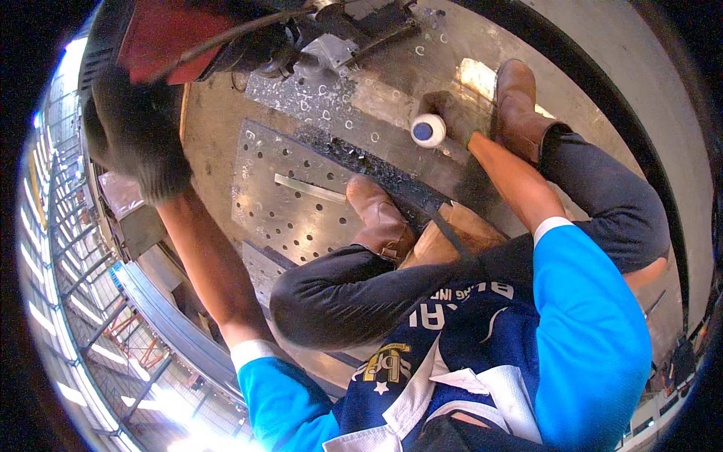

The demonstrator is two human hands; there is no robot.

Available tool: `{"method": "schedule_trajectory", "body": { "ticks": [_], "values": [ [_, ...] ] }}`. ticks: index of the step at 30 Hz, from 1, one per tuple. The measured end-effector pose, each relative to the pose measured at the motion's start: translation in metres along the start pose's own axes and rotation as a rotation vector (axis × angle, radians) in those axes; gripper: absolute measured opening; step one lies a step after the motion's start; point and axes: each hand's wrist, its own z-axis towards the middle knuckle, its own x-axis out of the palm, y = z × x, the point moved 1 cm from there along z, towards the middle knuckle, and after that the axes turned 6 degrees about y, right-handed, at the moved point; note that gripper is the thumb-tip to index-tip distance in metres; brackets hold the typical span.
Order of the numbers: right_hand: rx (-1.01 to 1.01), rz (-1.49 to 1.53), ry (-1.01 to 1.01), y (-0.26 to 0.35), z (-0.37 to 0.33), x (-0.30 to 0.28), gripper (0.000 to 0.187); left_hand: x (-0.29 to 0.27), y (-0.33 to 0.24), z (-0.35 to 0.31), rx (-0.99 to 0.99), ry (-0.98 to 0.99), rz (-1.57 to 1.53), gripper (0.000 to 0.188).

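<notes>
My right hand (450,113), in a dark glove, is closed round a white bottle (437,140) with a blue cap, above the steel plate between my boots. My left hand (135,128), also in a dark glove, is raised at the upper left against a red and black machine (169,38). Motion smears that glove, so I cannot make out its fingers or any grip. The machine's dark lower end (282,60) stands over the plate (361,98), where chalk-like marks and small holes show.
A second plate with several round holes (263,207) lies by my left boot (373,215), a flat metal strip (309,188) on it. Dark metal shavings (354,154) are scattered along the plate edge. My right boot (516,98) rests on the plate. I sit on a brown wooden-looking piece (452,237).
</notes>
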Motion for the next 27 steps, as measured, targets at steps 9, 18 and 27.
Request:
{"method": "schedule_trajectory", "body": {
  "ticks": [9,18,27],
  "values": [
    [-0.044,-0.169,-0.130,-0.020,0.020,-0.038,0.047,0.212,-0.033,0.013,0.126,0.153,-0.092,0.031],
    [-0.188,-0.423,-0.307,-0.011,0.075,-0.188,0.046,0.296,-0.096,-0.054,0.146,-0.003,-0.289,0.033],
    [-0.294,-0.560,-0.362,0.001,0.086,-0.254,0.047,0.328,-0.103,-0.067,0.068,-0.061,-0.322,0.037]
  ]
}}
